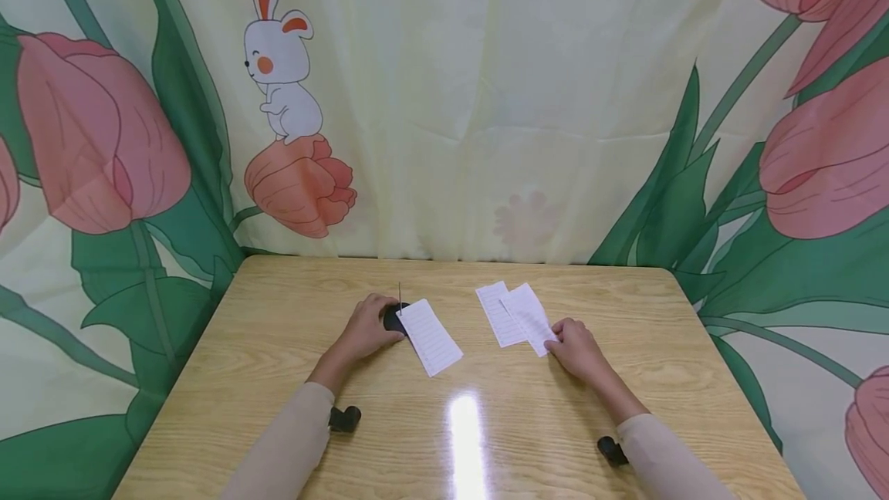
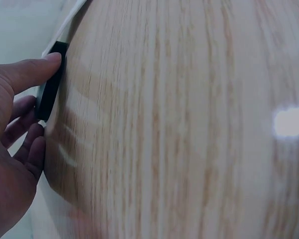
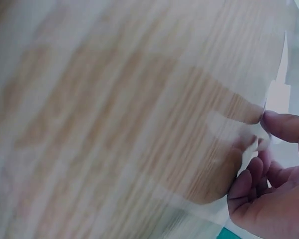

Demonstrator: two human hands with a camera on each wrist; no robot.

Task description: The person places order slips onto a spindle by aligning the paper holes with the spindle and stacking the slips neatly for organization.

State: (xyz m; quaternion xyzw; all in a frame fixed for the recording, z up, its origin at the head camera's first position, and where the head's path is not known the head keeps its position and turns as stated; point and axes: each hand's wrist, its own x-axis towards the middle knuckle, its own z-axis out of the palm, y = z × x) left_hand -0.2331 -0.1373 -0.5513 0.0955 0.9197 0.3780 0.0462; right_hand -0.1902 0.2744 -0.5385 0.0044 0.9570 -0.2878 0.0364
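Observation:
My left hand [image 1: 368,328] grips the black base [image 1: 392,320] of a paper spike, left of the table's middle. Its thin metal rod [image 1: 400,296] points upward. A printed paper slip [image 1: 432,338] has its upper corner at the rod and slants down to the right. In the left wrist view, thumb and fingers hold the edge of the black base [image 2: 51,89]. To the right, my right hand [image 1: 578,347] pinches the lower right corner of a second slip [image 1: 528,313]. That slip overlaps a third printed slip [image 1: 495,313] lying beside it on the table.
The wooden table [image 1: 278,307] ends at a curtain [image 1: 444,99] printed with tulips and a rabbit. A bright light reflection [image 1: 467,438] shows on the near tabletop. Dark wrist-worn pieces [image 1: 345,419] stick out beside both sleeves.

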